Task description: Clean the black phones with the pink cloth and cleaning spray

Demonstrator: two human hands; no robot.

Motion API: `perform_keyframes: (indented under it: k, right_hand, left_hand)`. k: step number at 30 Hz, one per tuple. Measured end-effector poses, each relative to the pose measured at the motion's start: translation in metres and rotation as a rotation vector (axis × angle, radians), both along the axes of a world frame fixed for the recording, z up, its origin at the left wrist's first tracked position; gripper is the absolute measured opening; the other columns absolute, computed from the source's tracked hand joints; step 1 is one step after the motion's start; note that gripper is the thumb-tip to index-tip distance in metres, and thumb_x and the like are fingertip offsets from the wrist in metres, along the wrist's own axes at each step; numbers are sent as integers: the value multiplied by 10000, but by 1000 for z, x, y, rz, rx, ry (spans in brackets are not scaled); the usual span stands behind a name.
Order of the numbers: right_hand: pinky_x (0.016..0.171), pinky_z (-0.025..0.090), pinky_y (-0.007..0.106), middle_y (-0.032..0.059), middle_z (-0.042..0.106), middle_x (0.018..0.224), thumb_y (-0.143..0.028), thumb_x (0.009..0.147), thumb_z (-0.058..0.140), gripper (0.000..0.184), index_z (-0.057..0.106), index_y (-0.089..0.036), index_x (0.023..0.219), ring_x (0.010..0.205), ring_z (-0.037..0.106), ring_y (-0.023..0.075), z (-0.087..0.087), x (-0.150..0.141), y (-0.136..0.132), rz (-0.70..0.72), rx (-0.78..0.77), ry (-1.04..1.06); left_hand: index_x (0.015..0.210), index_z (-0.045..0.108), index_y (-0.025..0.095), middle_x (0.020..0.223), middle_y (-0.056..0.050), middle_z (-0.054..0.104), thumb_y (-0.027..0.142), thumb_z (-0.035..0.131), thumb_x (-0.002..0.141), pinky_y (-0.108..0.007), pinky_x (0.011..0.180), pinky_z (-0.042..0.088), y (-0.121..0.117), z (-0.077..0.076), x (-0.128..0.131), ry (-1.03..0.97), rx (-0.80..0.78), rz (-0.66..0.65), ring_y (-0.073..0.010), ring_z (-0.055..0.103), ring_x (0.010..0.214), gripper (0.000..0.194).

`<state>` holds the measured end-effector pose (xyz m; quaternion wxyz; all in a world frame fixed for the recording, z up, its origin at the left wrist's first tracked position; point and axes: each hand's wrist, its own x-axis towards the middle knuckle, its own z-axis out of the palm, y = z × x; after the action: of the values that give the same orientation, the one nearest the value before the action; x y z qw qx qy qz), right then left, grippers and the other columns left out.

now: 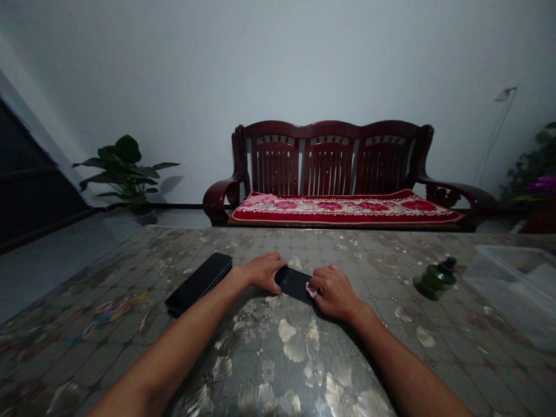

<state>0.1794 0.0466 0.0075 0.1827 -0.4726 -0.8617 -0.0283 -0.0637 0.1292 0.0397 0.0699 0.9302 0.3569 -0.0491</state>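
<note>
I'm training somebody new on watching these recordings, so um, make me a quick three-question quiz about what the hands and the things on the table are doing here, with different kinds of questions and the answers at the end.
1. Fill in the blank: the pink scrap is held in the person's ____ hand.
2. True or false: on the table, the green bottle stands between the right hand and the clear plastic bin.
3. Multiple choice: what does the left hand grip by one end?
A) the flat black object
B) the green bottle
C) the coloured bands

Key: 1. right; 2. true; 3. A
</note>
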Motion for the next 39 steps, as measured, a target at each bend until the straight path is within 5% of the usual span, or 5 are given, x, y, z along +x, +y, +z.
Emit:
perform_keyframes:
  k: [10,26,30,34,39]
  right_hand:
    - [779,282,325,56,690,880,-109,824,574,202,745,-198,887,861,587,190,4,3,-1,-144,-62,-35]
    - [767,288,309,39,674,834,-112,811,573,198,738,-208,863,825,570,180,-2,-2,-5,-103,-30,-3]
    - [766,280,311,50,683,859,-129,862,559,193,739,-199,877,816,562,178,0,4,-4,-203,12,-5]
    - [769,277,319,62,694,897,-153,890,561,184,740,-194,890,836,567,186,2,10,-1,-297,7,-17]
    - [790,278,331,54,688,927,-105,870,562,219,740,-216,932,892,572,195,3,-7,-6,-180,-33,-70]
  left_hand:
    - [1268,625,153,1159,-125,614,456,743,782,-415,972,471,-44,-13,-2,-134,123,163,-309,582,1091,585]
    - [1235,636,190,1183,-106,639,525,794,782,-453,1025,427,-52,-37,10,-246,194,214,-305,577,1123,585]
    - [1303,600,213,1290,-117,627,468,823,783,-518,1071,394,-62,-34,-4,-315,258,189,-319,562,1198,621]
    - [1231,660,215,1261,-97,665,283,783,850,-517,1098,396,-80,-36,-20,-421,323,147,-287,588,1188,406]
    - [1092,738,204,1149,-80,726,180,685,914,-425,989,521,-93,-51,-21,-498,359,69,-248,661,1078,187]
